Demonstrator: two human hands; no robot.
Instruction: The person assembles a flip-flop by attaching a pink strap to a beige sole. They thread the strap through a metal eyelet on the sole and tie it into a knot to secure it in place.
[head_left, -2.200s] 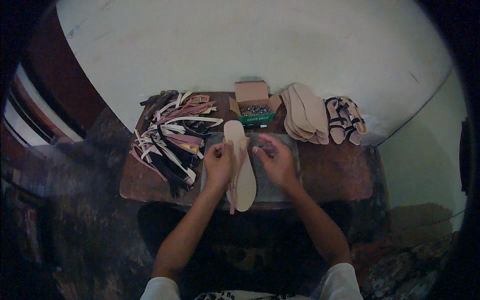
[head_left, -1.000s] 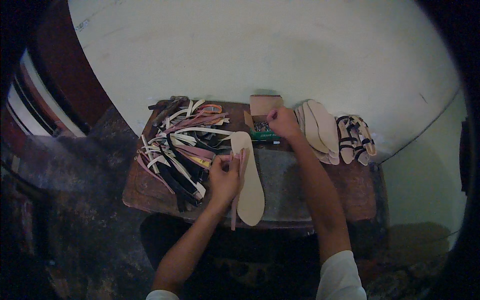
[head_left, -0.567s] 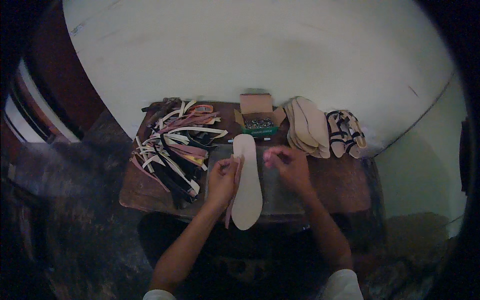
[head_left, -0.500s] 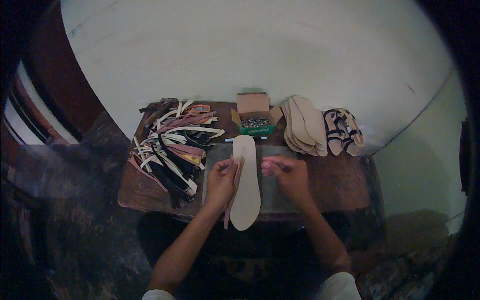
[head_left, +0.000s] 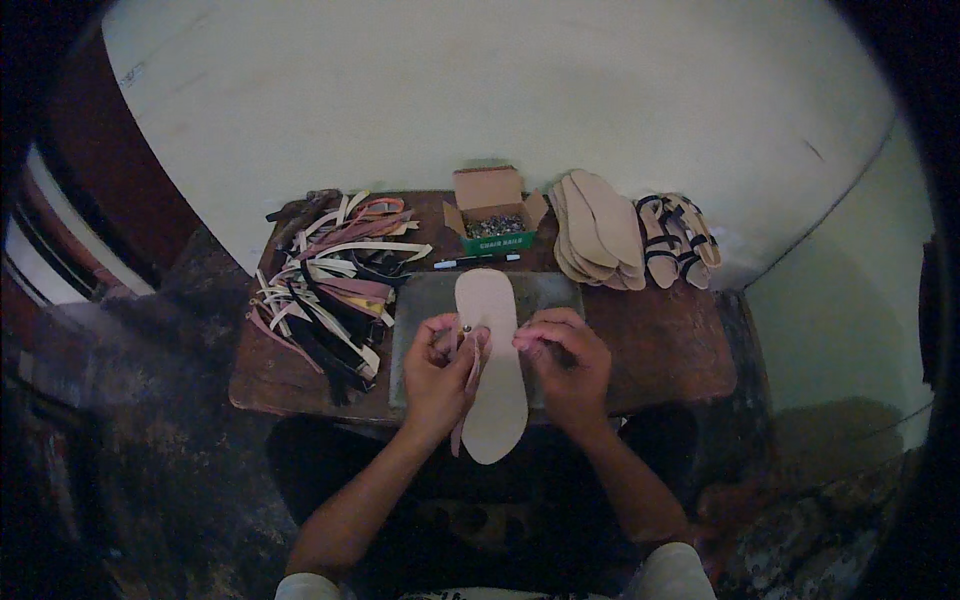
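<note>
Left hand (head_left: pixel 437 380) pinches a dusty-pink strap (head_left: pixel 457 438) and the flat beige insole (head_left: pixel 494 410) over the table's near edge (head_left: pixel 670 390); a small shiny nail (head_left: pixel 466 328) now shows there, so the parts look lined up. Right hand (head_left: pixel 575 365) has moved closer, fingers curled; can't tell if it's holding anything.

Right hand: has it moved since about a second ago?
Yes. The right hand was at the open nail box then; now it is away from that box, nearer the person, by the right edge of the pale sole.
</note>
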